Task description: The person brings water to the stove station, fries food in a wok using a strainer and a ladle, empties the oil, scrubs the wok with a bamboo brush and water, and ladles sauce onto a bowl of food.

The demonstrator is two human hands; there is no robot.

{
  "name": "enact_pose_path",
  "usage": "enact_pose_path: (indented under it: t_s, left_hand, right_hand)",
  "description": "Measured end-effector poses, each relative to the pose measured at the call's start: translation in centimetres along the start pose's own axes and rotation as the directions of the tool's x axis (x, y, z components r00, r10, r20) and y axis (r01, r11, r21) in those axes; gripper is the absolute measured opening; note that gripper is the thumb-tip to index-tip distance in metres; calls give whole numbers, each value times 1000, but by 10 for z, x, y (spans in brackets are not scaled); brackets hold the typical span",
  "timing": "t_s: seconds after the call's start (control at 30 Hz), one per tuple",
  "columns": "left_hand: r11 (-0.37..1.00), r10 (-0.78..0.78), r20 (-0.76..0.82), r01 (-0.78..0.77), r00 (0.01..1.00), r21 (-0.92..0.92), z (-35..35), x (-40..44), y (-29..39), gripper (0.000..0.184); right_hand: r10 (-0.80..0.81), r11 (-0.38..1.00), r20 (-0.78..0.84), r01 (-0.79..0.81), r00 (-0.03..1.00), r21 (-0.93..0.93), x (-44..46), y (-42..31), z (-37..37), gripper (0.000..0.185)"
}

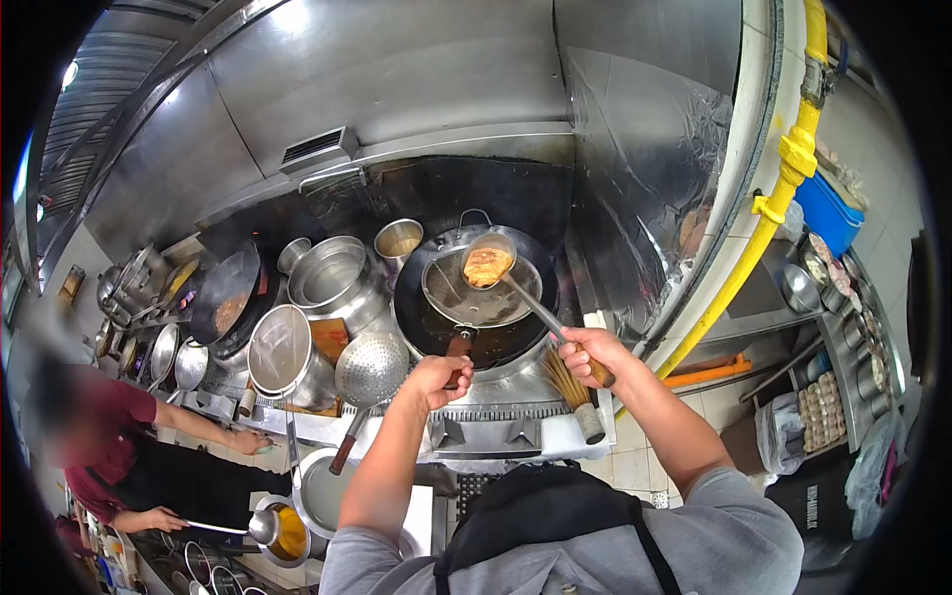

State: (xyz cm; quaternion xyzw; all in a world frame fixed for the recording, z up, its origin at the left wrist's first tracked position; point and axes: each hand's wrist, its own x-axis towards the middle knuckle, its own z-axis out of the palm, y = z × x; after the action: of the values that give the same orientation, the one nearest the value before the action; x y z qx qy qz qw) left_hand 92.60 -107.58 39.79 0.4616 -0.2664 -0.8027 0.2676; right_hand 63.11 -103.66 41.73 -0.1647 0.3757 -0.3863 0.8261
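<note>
My left hand (436,383) is closed round the dark wooden handle of a wide mesh strainer (461,309), which lies across the mouth of a large black wok (409,317). In my right hand (595,357) is the wooden end of a long-handled ladle (531,302). Its bowl is over the far part of the strainer, with a golden-brown piece of food (488,265) in it. I cannot tell whether the bowl touches the mesh. Dark liquid shows in the wok under the strainer. A bamboo wok brush (573,392) leans beside the wok, close to my right hand.
Left of the wok are a perforated skimmer (371,369), a sieve-topped pot (281,352), a large metal pot (329,273) and another wok (226,297). A person (109,436) at left holds a ladle over a yellow-filled bowl (290,535). A yellow pipe (764,248) runs down the right.
</note>
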Motion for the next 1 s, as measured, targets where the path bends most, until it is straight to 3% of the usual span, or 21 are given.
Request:
enact_pose_path:
  t_s: [0.03,0.07,0.1,0.13,0.17,0.2,0.27,0.33,0.4,0.43,0.5,0.53,0.6,0.63,0.73,0.77,0.87,0.9,0.93,1.0]
  left_hand:
    - [999,-4,-15,4,1000,32,-2,-3,-1,5]
    - [998,-3,-29,5,1000,63,-5,-5,-1,7]
    - [996,-7,-38,10,999,92,-8,-5,-1,8]
    - [996,-6,-35,9,999,91,-9,-2,2,8]
    - [996,-9,-32,11,999,87,-10,0,7,8]
    - [997,-16,-32,19,999,79,-12,3,10,8]
    - [999,-5,53,2,999,49,-18,17,21,8]
    - [1000,1,63,1,998,-27,-25,25,27,8]
    - [999,-15,83,19,996,-44,-48,31,24,11]
    - [1000,-30,55,29,998,4,-59,32,22,14]
    - [991,-75,39,70,996,113,-92,39,18,15]
    - [991,-76,37,72,996,111,-99,37,17,15]
    - [957,-83,-87,104,993,269,-110,39,17,23]
    - [947,-114,-83,134,990,292,-114,42,18,28]
    - [913,-221,-42,222,974,341,-129,65,19,33]
    - [894,-234,-112,259,966,365,-129,72,16,37]
    - [893,-244,-143,280,959,351,-134,85,16,36]
    - [916,-156,-237,230,959,330,-137,94,10,34]
    - [912,-166,-234,239,958,335,-132,92,4,34]
    - [829,-173,-159,231,972,509,-111,86,1,32]
  right_hand:
    - [-60,992,-75,52,995,-114,1,3,0,13]
    - [-60,992,-75,51,995,-115,6,4,-4,13]
    - [-165,873,-104,96,981,-478,14,7,-11,19]
    - [-276,624,-89,108,957,-774,14,8,-8,26]
    - [-509,132,17,98,861,-986,11,14,-4,40]
    - [-504,133,15,95,863,-987,10,16,-1,40]
    - [-576,-170,-59,-190,815,-967,7,21,4,51]
    - [-579,-194,-51,-197,814,-961,9,26,4,51]
    - [-616,-116,-72,-181,784,-977,6,28,11,52]
    - [-612,-124,-68,-180,788,-976,7,29,8,52]
    - [-707,-99,127,81,695,-992,6,34,-6,49]
    - [-705,-99,127,81,698,-992,5,37,-9,49]
    - [-695,49,67,140,716,-989,2,38,-11,47]
    - [-663,143,3,130,749,-981,-4,38,-2,49]
    - [-699,119,41,174,714,-978,2,49,-11,49]
    - [-707,96,28,136,707,-986,5,51,-14,49]
    - [-720,106,36,161,693,-981,3,55,-1,48]
    - [-682,144,-53,63,729,-988,-3,54,6,46]
    - [-682,154,-65,56,728,-987,0,59,0,46]
    - [-708,105,-48,37,705,-994,19,61,-20,42]
